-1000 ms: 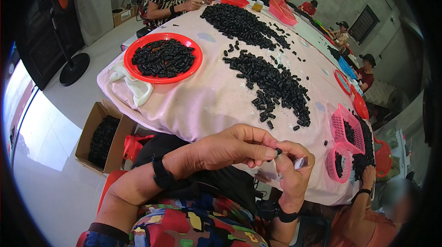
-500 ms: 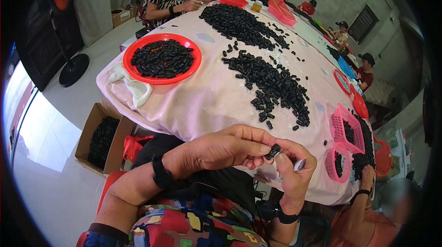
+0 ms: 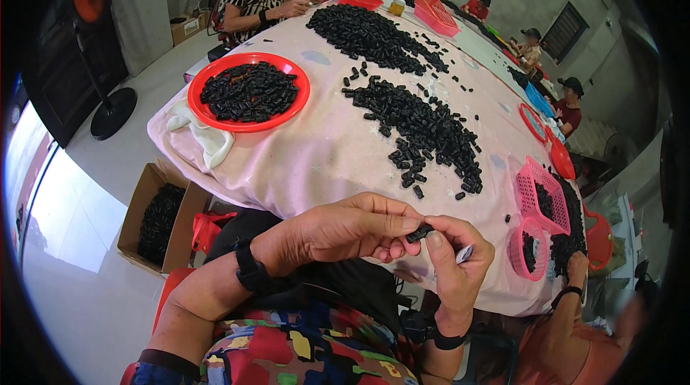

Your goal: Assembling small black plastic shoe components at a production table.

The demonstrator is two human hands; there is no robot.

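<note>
A small black plastic piece (image 3: 419, 233) is pinched between my two hands, above the near edge of the table. My left hand (image 3: 356, 228) grips one end between thumb and fingertips. At the other end, the thumb and forefinger of my right hand (image 3: 460, 259) close on it. A small white item (image 3: 465, 253), perhaps a scrap of paper or cloth, pokes out among my right fingers; its kind is unclear. Beyond my hands lies a loose pile of similar black pieces (image 3: 424, 130) on the pink cloth (image 3: 287, 169).
A second black heap (image 3: 366, 36) lies farther back. The red basin (image 3: 305, 101) at left holds dark pieces. Pink baskets (image 3: 525, 248) stand at right, beside a co-worker's hand (image 3: 577, 268). A cardboard box (image 3: 129, 230) sits on the floor; other people line the table.
The black piece has turned between my fingertips, and my fingers now cover more of it. My head view has shifted slightly.
</note>
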